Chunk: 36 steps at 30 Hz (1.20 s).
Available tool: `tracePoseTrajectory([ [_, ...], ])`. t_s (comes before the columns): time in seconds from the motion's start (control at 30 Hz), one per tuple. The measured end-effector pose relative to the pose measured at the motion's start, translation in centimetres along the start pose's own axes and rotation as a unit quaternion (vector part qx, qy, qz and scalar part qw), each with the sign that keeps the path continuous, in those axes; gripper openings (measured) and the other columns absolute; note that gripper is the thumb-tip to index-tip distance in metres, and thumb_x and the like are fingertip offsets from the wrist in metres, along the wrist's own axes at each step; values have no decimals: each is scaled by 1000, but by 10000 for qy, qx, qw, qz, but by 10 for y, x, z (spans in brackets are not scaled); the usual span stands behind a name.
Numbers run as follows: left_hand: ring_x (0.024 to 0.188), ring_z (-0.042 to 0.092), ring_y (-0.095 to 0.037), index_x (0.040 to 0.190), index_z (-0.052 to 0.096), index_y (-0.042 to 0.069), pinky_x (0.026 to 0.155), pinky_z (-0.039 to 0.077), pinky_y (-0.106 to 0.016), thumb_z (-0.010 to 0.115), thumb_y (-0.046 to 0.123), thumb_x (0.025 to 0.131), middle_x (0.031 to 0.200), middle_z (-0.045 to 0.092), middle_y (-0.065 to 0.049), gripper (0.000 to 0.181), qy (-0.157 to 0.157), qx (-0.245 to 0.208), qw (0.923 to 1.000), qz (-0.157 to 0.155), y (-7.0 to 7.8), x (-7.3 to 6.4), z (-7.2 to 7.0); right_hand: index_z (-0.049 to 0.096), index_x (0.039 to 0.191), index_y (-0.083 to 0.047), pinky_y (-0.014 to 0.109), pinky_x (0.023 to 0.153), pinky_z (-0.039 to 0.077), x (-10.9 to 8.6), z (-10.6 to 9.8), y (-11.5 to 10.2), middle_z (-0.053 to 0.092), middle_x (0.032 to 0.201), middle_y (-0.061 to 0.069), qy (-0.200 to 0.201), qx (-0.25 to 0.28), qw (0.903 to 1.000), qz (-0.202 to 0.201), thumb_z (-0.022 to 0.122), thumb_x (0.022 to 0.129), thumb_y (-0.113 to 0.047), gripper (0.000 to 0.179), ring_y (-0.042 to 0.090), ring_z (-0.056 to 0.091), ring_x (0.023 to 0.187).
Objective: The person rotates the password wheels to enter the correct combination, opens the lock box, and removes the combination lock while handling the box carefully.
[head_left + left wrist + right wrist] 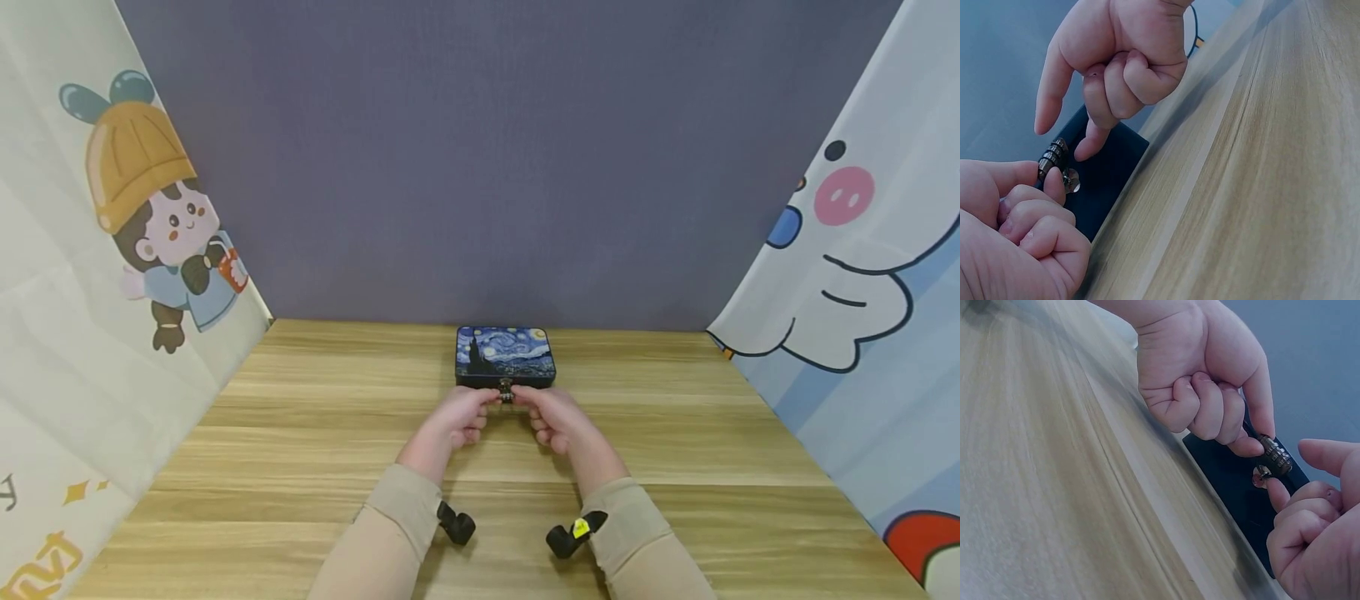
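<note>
A flat box with a starry night painting on its lid lies at the table's far edge, its dark front side facing me. On that front hangs a small combination padlock with ridged dials, beside a shiny metal hasp. My left hand pinches one end of the padlock between thumb and index finger, its other fingers curled. At the other end my right hand holds its thumb and index finger apart; the thumb is clear of the padlock. Whether the right index fingertip touches the hasp I cannot tell.
The box stands on a wood-grain table in front of a grey-purple back panel. Cloths with cartoon prints hang at the left and right. Black wrist cameras are strapped over both sleeves.
</note>
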<state>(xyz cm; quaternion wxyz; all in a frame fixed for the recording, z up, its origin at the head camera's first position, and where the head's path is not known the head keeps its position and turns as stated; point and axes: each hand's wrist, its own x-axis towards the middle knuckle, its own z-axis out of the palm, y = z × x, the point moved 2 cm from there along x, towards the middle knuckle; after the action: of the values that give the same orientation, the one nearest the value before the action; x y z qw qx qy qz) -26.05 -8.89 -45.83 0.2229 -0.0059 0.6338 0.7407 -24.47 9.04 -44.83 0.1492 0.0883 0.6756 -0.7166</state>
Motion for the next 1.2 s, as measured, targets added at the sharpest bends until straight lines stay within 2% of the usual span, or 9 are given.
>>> tracePoseTrajectory([
  [0.17,45,21,-4,109,64,-6,41,21,-20,62,21,100,58,32,8,28,25,44,10000,5,-1,1,0,64,110,7,22,40,20,0,1,1,29,54,-8,-150,46,9999,-42,74,90,-30,43,6,22,45],
  [0.27,45,22,-4,110,64,-7,41,21,-20,62,21,100,59,33,8,30,19,75,10000,4,-1,1,0,64,107,9,21,40,20,0,2,1,28,54,-8,-226,150,9996,-46,73,90,-27,40,6,23,45],
  [0.5,46,22,-5,115,63,-9,41,21,-20,62,22,101,58,31,8,34,7,189,9998,26,-1,1,2,64,87,0,21,40,21,-1,4,3,29,54,-8,-308,304,9991,-11,73,90,-23,25,6,23,45],
  [0.6,46,22,-5,115,63,-9,41,22,-20,63,22,100,58,31,8,35,24,233,9997,55,-2,1,2,63,83,-3,21,39,21,0,4,4,29,54,-8,-336,294,9990,-2,72,90,-23,23,5,23,44],
  [1.2,45,23,-4,110,64,-8,40,22,-20,64,21,98,58,32,8,31,53,287,9995,76,-2,0,3,55,75,-7,21,39,19,4,9,8,29,55,-7,-324,249,9992,-34,66,91,-21,24,5,21,43],
])
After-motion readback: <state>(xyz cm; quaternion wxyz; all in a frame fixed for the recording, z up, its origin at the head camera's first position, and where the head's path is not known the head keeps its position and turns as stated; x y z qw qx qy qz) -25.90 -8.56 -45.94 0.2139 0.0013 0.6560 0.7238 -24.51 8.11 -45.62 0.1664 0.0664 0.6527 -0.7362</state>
